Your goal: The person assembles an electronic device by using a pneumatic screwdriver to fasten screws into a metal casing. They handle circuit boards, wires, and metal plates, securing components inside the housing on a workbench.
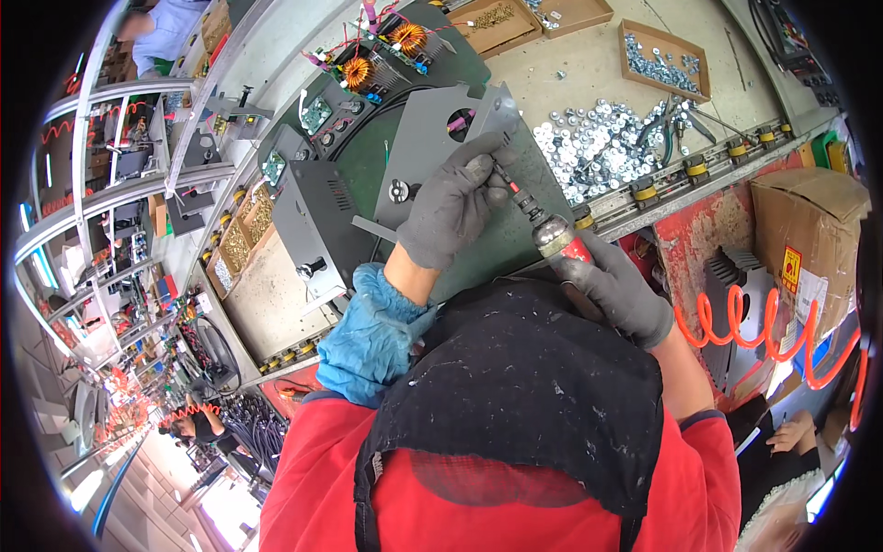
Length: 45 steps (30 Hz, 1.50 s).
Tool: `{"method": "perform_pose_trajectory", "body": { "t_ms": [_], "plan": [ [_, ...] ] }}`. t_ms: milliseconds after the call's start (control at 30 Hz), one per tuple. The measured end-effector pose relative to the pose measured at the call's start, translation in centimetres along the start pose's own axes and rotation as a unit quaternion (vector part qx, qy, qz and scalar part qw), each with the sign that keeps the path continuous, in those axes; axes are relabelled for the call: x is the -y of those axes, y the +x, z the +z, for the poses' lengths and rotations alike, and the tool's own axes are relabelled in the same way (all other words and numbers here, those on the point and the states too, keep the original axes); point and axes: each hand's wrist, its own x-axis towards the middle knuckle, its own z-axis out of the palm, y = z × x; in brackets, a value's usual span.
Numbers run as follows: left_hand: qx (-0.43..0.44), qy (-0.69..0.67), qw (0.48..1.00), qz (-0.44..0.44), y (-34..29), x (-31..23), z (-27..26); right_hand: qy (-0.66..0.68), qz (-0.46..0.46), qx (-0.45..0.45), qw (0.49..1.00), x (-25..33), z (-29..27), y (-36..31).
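My right hand, in a grey glove, is wrapped around a red and silver air screwdriver that points up and to the left. At the end of its bit is my gloved left hand, fingers pinched together. Whatever small piece they hold is hidden. Both hands are above a grey sheet-metal panel with a round hole and a bent edge. A round black-and-silver fitting sits on this panel, left of my left hand. To the left stands a dark grey metal housing.
Loose silver screws are heaped on the bench, with pliers beside them. Cardboard trays of fasteners lie farther back. Circuit boards with copper coils stand beyond the panel. A coiled orange air hose hangs at right near a carton.
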Motion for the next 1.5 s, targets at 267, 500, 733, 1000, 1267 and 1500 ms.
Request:
{"method": "perform_pose_trajectory", "body": {
  "t_ms": [267, 500, 733, 1000, 1267, 1500],
  "plan": [
    [0.041, 0.006, 0.999, -0.008, 1.4, 0.7, 0.8, 0.207, 0.085, 0.061, 0.973, 0.3, -1.4, -0.5],
    [0.057, 0.234, 0.969, -0.052, 1.5, -1.8, 0.7, 0.026, -0.039, -0.06, 0.997, -0.9, -2.7, -0.5],
    [-0.165, 0.69, 0.701, -0.067, 7.5, -3.2, -0.5, -0.08, -0.044, -0.067, 0.994, -5.0, -7.2, 3.0],
    [-0.14, 0.578, 0.788, -0.162, 8.6, -3.4, -1.8, -0.277, 0.023, -0.034, 0.96, -3.2, -8.0, 7.8],
    [-0.081, 0.556, 0.8, -0.209, 8.6, -4.3, -1.5, -0.319, 0.019, -0.001, 0.948, -2.5, -8.1, 9.9],
    [-0.013, 0.552, 0.789, -0.27, 9.5, -5.2, -2.6, -0.415, 0.031, -0.006, 0.909, -1.6, -8.7, 10.4]
  ]
}}
